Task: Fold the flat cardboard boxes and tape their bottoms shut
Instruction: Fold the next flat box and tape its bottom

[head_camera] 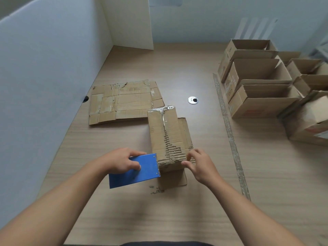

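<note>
A folded cardboard box (168, 134) stands bottom-up in the middle of the wooden table (177, 219), with shiny clear tape along its centre seam and torn paper near its front edge. My left hand (120, 160) grips a blue tape dispenser (136, 171) whose front edge is against the box's near left corner. My right hand (198, 162) pinches the box's near right corner between thumb and fingers. A stack of flat, unfolded cardboard boxes (124, 102) lies on the table behind and to the left.
Several folded, open-topped boxes (260, 82) stand in rows at the right. A long strip of tape (229, 130) lies on the table beside them. A round metal cable grommet (193, 100) sits mid-table. White partition walls (44, 77) close the left and back.
</note>
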Demonstrator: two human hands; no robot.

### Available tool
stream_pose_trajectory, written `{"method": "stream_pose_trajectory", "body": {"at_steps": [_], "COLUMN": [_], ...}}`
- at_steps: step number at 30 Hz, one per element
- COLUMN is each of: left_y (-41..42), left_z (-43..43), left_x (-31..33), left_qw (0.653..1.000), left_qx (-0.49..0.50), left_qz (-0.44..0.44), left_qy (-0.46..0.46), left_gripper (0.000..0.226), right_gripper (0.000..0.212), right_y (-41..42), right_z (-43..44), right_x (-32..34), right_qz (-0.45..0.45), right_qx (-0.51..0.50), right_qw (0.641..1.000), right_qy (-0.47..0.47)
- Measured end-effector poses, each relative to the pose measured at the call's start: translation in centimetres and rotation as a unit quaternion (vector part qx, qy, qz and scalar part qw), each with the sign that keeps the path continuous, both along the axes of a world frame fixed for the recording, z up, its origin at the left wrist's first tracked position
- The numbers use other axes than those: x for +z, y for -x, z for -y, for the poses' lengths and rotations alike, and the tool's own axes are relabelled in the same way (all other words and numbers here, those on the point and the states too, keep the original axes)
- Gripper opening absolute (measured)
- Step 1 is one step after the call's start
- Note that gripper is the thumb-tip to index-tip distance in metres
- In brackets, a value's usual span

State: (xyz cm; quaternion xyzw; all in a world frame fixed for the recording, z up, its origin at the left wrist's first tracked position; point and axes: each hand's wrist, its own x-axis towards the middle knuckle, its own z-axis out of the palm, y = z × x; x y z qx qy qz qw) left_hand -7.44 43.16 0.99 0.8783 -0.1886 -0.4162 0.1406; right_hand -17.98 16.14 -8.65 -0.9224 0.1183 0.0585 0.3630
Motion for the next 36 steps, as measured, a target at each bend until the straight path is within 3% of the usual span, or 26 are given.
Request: {"method": "stream_pose_trajectory", "body": {"at_steps": [5,8,12,14,16,18,20,23,27,31,36], "left_y": [-0.3,-0.1,0.3,0.2,0.1,0.1,0.1,0.2,0.3,0.6,0.8], "left_z": [0.1,0.1,0.2,0.0,-0.1,-0.1,-0.1,-0.5,-1.2,-1.8,-4.6], "left_x": [-0.4,-0.5,-0.9,-1.2,-1.4,-1.6,-1.7,-1.7,-1.9,-2.0,-1.8], "left_qw": [1.0,1.0,0.999,0.999,0.999,0.999,0.999,0.998,0.997,0.997,0.994], "left_qx": [0.001,0.008,0.018,0.024,0.027,0.028,0.028,0.035,0.044,0.046,0.061], "left_qz": [0.012,0.015,0.024,0.027,0.027,0.027,0.029,0.029,0.032,0.033,0.014], "left_qy": [0.001,0.008,0.017,0.022,0.026,0.029,0.032,0.036,0.048,0.054,0.09], "left_gripper": [0.055,0.061,0.066,0.068,0.067,0.066,0.065,0.065,0.065,0.066,0.051], "right_gripper": [0.026,0.034,0.038,0.039,0.038,0.045,0.055,0.051,0.043,0.04,0.041], "right_y": [-0.3,0.0,0.2,0.0,-0.2,-0.5,-0.9,-2.3,-4.4,-4.8,-4.4], "right_z": [-0.5,-1.4,-2.5,-2.5,-1.9,-1.4,-1.0,-0.8,0.6,1.0,0.2], "right_x": [-0.3,-0.6,-1.6,-1.5,-1.5,-1.5,-1.4,-1.8,-2.9,-3.1,-3.4], "right_qz": [0.091,0.068,0.042,0.03,0.045,0.093,0.175,0.27,0.238,0.216,0.193], "right_qx": [-0.042,-0.117,-0.221,-0.232,-0.184,-0.096,0.014,0.182,0.26,0.245,0.227], "right_qw": [0.995,0.981,0.922,0.911,0.953,0.989,0.982,0.928,0.915,0.934,0.949], "right_qy": [0.014,-0.138,-0.315,-0.339,-0.238,-0.063,0.069,0.184,0.195,0.143,0.104]}}
